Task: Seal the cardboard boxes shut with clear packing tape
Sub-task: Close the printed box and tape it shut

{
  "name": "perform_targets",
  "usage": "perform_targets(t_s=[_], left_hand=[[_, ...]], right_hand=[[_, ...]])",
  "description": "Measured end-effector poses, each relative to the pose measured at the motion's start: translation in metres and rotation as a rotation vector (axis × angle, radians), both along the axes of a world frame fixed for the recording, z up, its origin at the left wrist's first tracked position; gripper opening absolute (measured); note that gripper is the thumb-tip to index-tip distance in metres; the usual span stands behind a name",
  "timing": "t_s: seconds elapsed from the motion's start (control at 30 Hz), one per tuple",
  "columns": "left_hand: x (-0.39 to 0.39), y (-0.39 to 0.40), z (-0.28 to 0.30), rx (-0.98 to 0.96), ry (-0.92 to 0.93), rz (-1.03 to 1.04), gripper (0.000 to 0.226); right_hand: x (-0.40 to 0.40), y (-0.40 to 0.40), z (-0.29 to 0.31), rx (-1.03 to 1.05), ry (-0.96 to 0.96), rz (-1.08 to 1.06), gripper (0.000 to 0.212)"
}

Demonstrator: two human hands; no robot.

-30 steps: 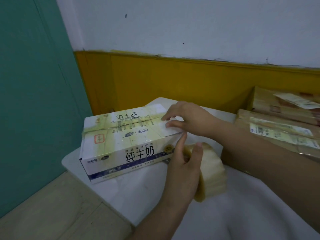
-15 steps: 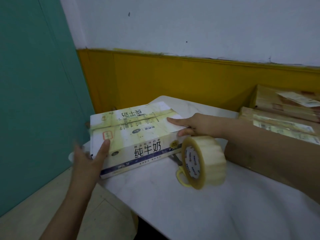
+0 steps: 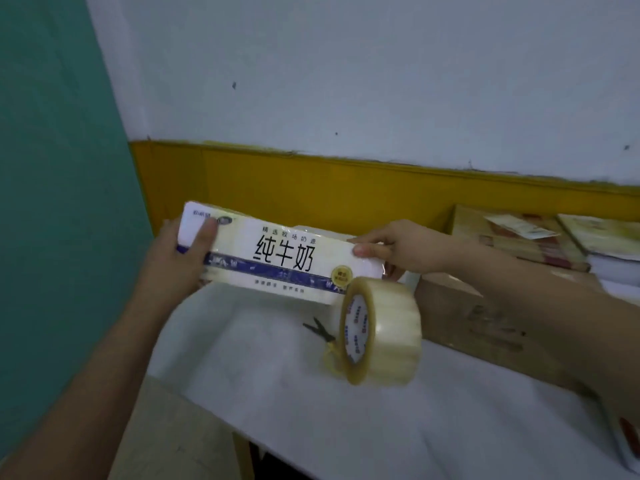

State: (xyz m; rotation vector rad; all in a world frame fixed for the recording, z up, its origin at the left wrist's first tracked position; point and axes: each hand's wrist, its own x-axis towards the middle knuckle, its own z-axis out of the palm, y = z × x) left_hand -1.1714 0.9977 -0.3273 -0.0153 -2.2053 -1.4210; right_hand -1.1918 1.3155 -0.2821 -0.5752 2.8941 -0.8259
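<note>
A white milk carton box [image 3: 277, 258] with black characters and a blue stripe is lifted off the white table [image 3: 311, 410], its printed long side facing me. My left hand [image 3: 180, 261] grips its left end, thumb on the front face. My right hand [image 3: 391, 249] holds its right end, thumb on the front. A roll of clear packing tape [image 3: 381, 330] stands on edge on the table just below the box's right end, untouched by either hand.
Dark scissors [image 3: 320, 330] lie on the table left of the roll. Brown cardboard boxes [image 3: 491, 313] and taped parcels [image 3: 512, 233] are stacked at the right. A yellow and white wall runs behind, a teal wall on the left.
The box has been lifted off the table and tipped so its printed side faces me. My left hand moved from the box's near corner to gripping its left end. The tape roll stayed put.
</note>
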Motion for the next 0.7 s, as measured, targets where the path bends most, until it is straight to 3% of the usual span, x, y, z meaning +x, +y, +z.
perform_targets(t_s=[0.13,0.27,0.4,0.5,0.57,0.63,0.7], left_hand=[[-0.023,0.005,0.046,-0.068,-0.068,-0.074,0.050],[-0.049,0.019,0.071,-0.104,-0.349,-0.130,0.058],[-0.066,0.048,0.064,-0.379,-0.590,-0.207,0.060],[-0.071,0.073,0.064,-0.393,-0.553,-0.192,0.064],[-0.066,0.086,0.070,-0.540,-0.514,-0.169,0.065],[-0.050,0.096,0.080,-0.723,-0.340,-0.085,0.065],[-0.018,0.111,0.089,-0.568,-0.071,-0.100,0.060]], right_hand=[[0.042,0.006,0.043,-0.053,0.034,-0.142,0.041],[0.072,0.014,0.070,-0.194,-0.240,-0.322,0.034],[0.091,0.013,0.061,-0.225,-0.467,-0.389,0.035],[0.097,0.024,0.049,-0.234,-0.416,-0.443,0.034],[0.094,0.033,0.043,-0.108,-0.351,-0.476,0.036],[0.090,0.041,0.037,0.036,-0.279,-0.533,0.031],[0.087,0.047,0.033,0.131,-0.213,-0.596,0.029]])
